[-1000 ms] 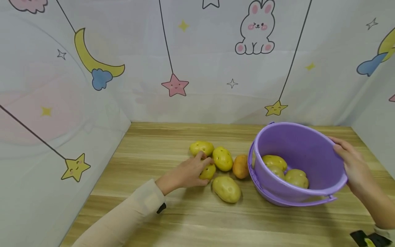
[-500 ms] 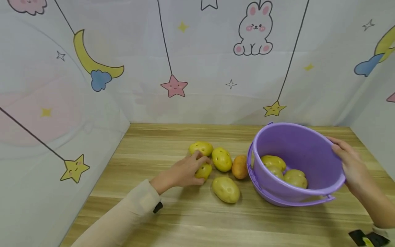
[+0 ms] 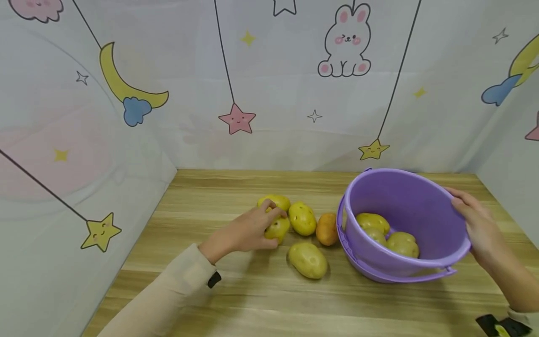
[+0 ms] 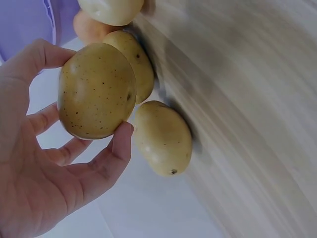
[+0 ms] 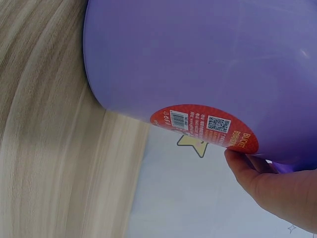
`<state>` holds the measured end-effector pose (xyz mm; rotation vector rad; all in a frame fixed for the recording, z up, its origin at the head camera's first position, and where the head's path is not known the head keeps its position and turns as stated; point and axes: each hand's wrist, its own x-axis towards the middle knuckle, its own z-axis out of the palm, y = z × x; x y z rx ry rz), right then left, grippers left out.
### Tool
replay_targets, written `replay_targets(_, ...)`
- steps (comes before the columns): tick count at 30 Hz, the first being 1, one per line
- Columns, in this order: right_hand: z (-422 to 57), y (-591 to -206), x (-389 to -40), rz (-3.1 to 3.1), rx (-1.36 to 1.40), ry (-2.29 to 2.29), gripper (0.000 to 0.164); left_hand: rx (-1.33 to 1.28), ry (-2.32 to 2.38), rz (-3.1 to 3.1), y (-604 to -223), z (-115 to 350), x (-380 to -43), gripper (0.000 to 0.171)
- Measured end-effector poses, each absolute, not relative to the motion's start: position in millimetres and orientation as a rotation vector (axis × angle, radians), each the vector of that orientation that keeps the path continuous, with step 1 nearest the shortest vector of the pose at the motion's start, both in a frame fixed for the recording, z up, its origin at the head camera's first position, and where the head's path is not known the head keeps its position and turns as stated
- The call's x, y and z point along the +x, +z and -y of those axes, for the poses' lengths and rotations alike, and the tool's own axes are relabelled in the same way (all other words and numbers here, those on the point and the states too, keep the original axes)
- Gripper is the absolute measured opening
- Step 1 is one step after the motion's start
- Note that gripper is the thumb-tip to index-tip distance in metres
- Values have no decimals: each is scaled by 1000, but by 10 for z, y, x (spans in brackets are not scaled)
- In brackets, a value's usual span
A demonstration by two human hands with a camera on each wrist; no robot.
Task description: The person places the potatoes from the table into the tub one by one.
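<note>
The left hand (image 3: 252, 230) is extended forward, its thumb (image 4: 48, 55) and fingers (image 4: 116, 148) curved opposite each other in a pinching hold. Behind it the wrist is bare, and the left forearm (image 3: 164, 290) slants back and leftward in a pale sleeve. Well to its right, the right hand (image 3: 481, 224) is bent in a grip, the bare right wrist (image 3: 511, 276) angling back and rightward from it.
</note>
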<state>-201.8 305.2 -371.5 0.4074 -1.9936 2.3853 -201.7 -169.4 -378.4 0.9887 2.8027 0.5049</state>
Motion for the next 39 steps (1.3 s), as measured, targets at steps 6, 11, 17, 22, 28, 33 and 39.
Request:
replay_targets(6,-3054,-3731,-2019,1982,418,2391,42,1015,598,-2804,-3672,1673,-2035,53)
replay_targets(11,-3058,-3748,-2027,1990,441,2381,40,1068,677,-2822,-3539,1599,-2061,52)
replay_targets(17,-3052,-3761,-2030,1996,434,2383,39,1168,722,-2836,-3319,1428,-2086,52)
replay_targets(22,-3060,-3747,-2024,2006,409,2387,41,1256,751,-2832,-3152,1259,-2096,53)
replay_targets(28,-3074,-3705,-2020,2001,396,2384,42,1338,788,-2797,-2982,1053,-2113,54)
replay_targets(33,-3057,-3702,-2034,1962,432,2411,42,1421,773,-2802,-2861,907,-2109,55)
replay_targets(39,-3050,-3721,-2029,1950,424,2438,41,1440,779,-2743,-2772,707,-2089,56)
